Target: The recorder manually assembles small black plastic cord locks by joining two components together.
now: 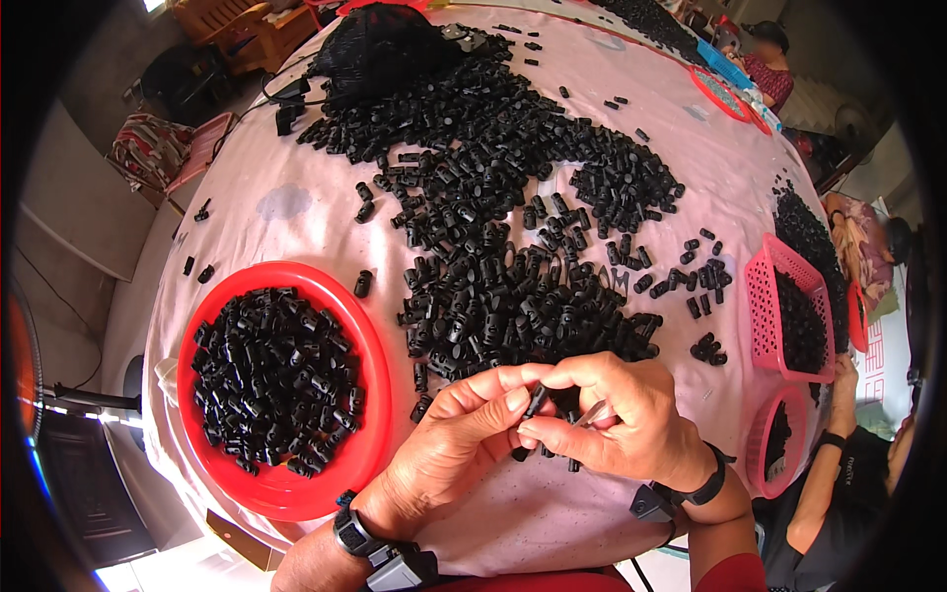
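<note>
Close to the table's near edge, my left hand (456, 426) pinches a small black barrel-shaped plastic piece (536, 400), which looks like a cord lock, between thumb and fingers. My right hand (623, 414) meets it from the other side, its thumb and fingertips closed by the same piece. A thin, light-coloured sliver (594, 412), perhaps a small blade or tool, sticks out between the right fingers; its kind is unclear. Just beyond the hands spreads a big heap of similar black pieces (513, 306). Left of my left hand, a red round basin (383, 395) holds many more.
A black bag (380, 54) sits at the heap's far end. To the right stand a pink basket (767, 306) and a pink bowl (758, 449), both with black pieces. A co-worker's arm (827, 464) is beside them; another person (769, 74) sits far right. A pink cloth (296, 178) covers the table.
</note>
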{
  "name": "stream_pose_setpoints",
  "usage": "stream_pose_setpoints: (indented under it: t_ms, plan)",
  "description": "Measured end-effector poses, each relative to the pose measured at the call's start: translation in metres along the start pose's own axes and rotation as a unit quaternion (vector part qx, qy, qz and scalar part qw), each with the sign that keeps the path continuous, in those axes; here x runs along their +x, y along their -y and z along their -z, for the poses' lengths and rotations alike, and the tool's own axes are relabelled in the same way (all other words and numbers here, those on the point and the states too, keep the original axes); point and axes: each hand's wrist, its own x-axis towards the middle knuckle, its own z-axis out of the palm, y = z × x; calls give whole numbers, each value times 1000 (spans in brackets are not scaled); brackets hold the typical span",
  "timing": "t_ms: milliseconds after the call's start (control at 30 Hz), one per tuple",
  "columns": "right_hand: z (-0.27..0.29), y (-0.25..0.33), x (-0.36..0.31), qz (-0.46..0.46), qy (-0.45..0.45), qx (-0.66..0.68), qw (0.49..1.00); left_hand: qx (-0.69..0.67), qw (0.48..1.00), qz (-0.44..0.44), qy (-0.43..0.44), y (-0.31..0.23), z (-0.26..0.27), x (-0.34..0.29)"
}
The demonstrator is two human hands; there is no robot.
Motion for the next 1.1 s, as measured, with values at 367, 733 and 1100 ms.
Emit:
stream_pose_setpoints:
  t_ms: [367, 733, 1100]
  plan:
    - [-6, -9, -2, -26, -2, -183, 983, -18, 998, -3, -61, 1, -8, 1]
    - [-6, -9, -2, -33, 4, -189, 981, -27, 999, -10, -31, 0, -5, 1]
    - [-9, -12, -2, -17, -4, -211, 977, -18, 1000, -15, -19, 1, -4, 2]
